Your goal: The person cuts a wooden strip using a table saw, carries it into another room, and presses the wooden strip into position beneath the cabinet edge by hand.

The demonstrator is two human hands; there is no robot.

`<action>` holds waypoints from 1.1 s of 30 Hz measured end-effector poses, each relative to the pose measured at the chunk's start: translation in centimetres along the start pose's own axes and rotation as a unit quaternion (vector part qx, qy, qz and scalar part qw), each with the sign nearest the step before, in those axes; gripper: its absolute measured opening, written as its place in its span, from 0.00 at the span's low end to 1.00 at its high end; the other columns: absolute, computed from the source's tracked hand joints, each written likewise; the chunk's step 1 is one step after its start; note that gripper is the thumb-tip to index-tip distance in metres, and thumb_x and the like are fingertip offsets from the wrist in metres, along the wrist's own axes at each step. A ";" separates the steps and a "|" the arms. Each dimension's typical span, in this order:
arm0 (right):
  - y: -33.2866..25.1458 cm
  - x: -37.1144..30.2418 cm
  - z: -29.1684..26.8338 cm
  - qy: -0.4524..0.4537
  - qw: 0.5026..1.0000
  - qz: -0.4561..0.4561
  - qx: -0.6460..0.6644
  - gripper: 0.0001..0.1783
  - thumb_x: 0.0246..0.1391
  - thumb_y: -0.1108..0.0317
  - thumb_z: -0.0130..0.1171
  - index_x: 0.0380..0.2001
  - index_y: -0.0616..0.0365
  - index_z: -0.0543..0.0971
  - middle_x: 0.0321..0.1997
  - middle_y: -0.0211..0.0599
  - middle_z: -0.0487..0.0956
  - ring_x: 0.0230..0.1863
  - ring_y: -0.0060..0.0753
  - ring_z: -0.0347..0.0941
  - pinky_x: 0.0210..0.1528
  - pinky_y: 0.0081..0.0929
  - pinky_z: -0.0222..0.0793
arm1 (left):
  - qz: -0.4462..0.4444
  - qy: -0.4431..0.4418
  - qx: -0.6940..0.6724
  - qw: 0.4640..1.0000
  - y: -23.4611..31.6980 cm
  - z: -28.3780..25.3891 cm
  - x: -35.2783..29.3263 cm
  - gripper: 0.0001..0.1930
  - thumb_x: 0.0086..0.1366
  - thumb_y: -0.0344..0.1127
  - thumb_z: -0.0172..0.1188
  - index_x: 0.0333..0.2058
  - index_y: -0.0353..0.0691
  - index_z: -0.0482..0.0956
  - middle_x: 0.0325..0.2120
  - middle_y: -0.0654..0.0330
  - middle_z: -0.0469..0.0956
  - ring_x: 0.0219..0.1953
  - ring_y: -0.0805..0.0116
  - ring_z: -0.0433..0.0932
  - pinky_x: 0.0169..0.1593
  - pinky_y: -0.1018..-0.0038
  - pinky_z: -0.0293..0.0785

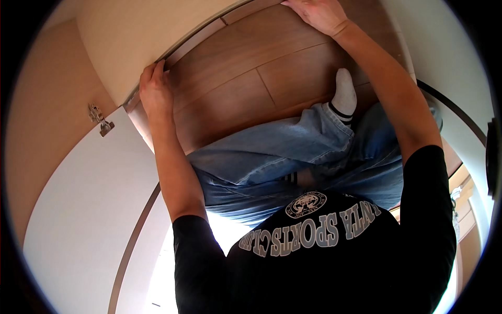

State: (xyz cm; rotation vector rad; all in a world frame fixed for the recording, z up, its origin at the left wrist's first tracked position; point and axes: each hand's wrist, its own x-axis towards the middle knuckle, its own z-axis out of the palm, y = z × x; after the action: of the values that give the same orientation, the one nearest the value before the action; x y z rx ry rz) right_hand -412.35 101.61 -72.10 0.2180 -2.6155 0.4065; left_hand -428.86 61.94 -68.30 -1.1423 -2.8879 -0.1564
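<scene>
A large beige panel [151,31] spans the upper left, with a dark line along its lower edge where it meets the wood-plank floor. My left hand [155,91] is at the left part of that edge, its fingers bent over it and the thumb on the near side. Farther right, my right hand [320,15] touches the same edge with its visible fingers stretched out to the left. Part of this hand is cut off by the top of the picture. Both arms reach forward, well apart.
Between my arms lie the floor planks [230,68]. My legs in blue jeans [272,149] are folded in front of me, one foot in a grey sock [344,91]. A white door [89,183] with a metal hinge [99,119] stands open at left; a pale wall [444,47] rises at right.
</scene>
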 end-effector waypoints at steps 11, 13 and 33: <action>-0.5 0.5 -0.6 0.023 1.000 0.009 0.013 0.16 0.50 0.67 0.69 0.44 0.58 0.83 0.43 0.37 0.78 0.47 0.43 0.72 0.50 0.37 0.71 | 0.022 0.025 0.006 0.999 -0.6 -0.1 0.3 0.15 0.60 0.25 0.63 0.46 0.41 0.85 0.43 0.55 0.82 0.46 0.53 0.81 0.50 0.62 0.79; -0.6 0.6 -0.3 0.024 1.000 0.009 0.015 0.16 0.51 0.67 0.69 0.44 0.59 0.83 0.43 0.37 0.78 0.47 0.42 0.72 0.50 0.37 0.71 | 0.017 0.014 0.017 1.000 -0.8 -0.1 0.2 0.14 0.61 0.26 0.64 0.46 0.41 0.85 0.43 0.56 0.82 0.46 0.54 0.81 0.50 0.62 0.79; 0.3 1.1 -0.6 0.016 1.000 -0.015 0.006 0.16 0.52 0.63 0.68 0.43 0.57 0.83 0.45 0.37 0.77 0.49 0.41 0.72 0.53 0.38 0.68 | 0.041 0.016 0.007 0.999 -0.1 -0.9 0.6 0.14 0.62 0.26 0.63 0.47 0.39 0.84 0.42 0.54 0.81 0.46 0.54 0.80 0.49 0.62 0.79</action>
State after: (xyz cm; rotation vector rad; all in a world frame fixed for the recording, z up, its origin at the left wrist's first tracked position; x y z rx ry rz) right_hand -413.10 102.03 -71.12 0.2513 -2.5759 0.4120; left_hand -429.34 62.17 -67.42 -1.2415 -2.8045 -0.1510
